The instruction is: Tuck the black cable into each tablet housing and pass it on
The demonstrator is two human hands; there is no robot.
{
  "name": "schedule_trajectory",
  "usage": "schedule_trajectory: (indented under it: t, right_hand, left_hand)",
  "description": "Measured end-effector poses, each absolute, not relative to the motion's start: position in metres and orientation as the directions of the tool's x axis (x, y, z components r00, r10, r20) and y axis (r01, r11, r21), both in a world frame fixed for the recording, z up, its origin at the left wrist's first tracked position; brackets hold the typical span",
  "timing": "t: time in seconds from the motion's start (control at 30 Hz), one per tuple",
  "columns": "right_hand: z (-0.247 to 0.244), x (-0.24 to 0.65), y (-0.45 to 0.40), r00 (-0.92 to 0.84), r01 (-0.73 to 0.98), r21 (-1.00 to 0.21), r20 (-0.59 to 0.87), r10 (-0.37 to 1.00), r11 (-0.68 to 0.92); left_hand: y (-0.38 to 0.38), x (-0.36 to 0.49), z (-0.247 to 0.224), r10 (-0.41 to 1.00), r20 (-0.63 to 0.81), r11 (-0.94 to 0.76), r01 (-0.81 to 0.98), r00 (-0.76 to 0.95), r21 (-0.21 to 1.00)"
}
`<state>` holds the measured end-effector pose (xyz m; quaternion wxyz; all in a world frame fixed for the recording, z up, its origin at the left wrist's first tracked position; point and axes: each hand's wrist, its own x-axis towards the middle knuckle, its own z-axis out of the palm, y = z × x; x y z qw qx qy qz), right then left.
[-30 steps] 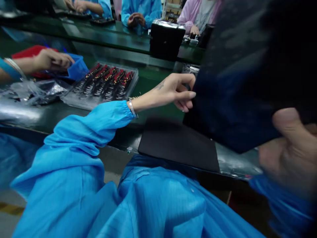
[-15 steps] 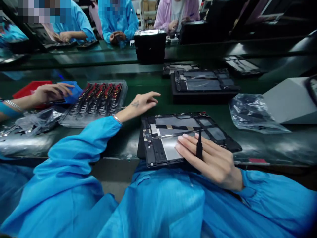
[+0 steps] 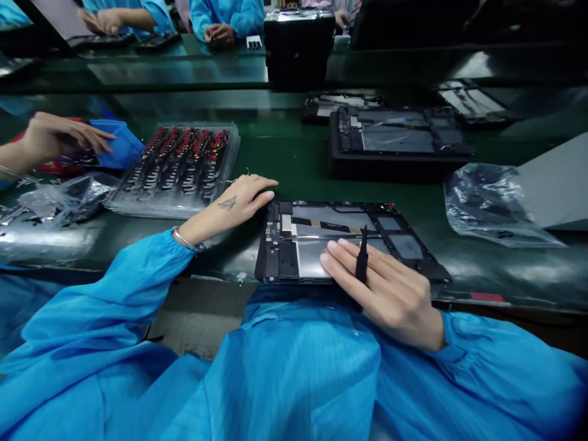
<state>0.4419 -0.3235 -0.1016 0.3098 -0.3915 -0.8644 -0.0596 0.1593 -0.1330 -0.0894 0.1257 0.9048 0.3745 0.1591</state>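
Note:
An opened tablet (image 3: pixel 316 260) lies in front of me at the bench edge, its inner boards, cables and grey panels exposed. My right hand (image 3: pixel 390 291) rests on its lower middle with extended fingers. Black tweezers (image 3: pixel 362 260) are tucked between those fingers, tip pointing up and away. My left hand (image 3: pixel 245 199) is just off the tablet's left upper corner, thumb and index apart, with nothing seen in the grasp. Left of it sits a clear plastic tray (image 3: pixel 184 168) holding rows of small black parts with red ends.
Another opened tablet (image 3: pixel 399 131) sits on a black block (image 3: pixel 395 165) behind. To the right are a clear plastic bag (image 3: pixel 491 205) and a grey box (image 3: pixel 560 184). A co-worker's hand (image 3: pixel 59 135) is beside a blue bin (image 3: pixel 117 144) at left. Other people sit across the bench.
My left hand has come down and left, closer to the tray. The tablet's near edge now lies lower on the bench. My right hand keeps the tweezers. The camera view has tilted down.

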Motion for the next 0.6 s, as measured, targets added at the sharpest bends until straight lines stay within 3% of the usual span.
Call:
schedule_trajectory:
  t: [0.13,0.27,0.33,0.43,0.53,0.6]
  right_hand:
    - [-0.103,0.452,-0.322,-0.492,0.658,-0.242,0.578,0.65,0.713]
    - [-0.102,0.466,-0.325,-0.498,0.625,-0.235,0.615,0.612,0.744]
    - [-0.094,0.472,-0.325,-0.513,0.62,-0.212,0.619,0.595,0.755]
    - [-0.082,0.474,-0.325,-0.456,0.607,-0.236,0.679,0.576,0.759]
    - [-0.078,0.471,-0.331,-0.231,0.59,-0.398,0.75,0.619,0.702]
    - [-0.078,0.467,-0.333,0.03,0.489,-0.666,0.659,0.752,0.563]
  left_hand:
    - [-0.119,0.172,-0.073,0.68,0.274,-0.708,0.512,0.68,0.486]
    - [-0.097,0.199,-0.075,0.442,0.202,-0.725,0.216,0.874,0.654]
    - [-0.093,0.216,-0.079,0.377,0.205,-0.639,0.094,0.903,0.763]
    - [-0.102,0.234,-0.08,0.389,0.219,-0.451,-0.023,0.895,0.892]
    - [-0.119,0.239,-0.072,0.486,0.28,-0.399,-0.076,0.828,0.914]
    - [-0.129,0.238,-0.064,0.535,0.332,-0.46,-0.062,0.777,0.886]
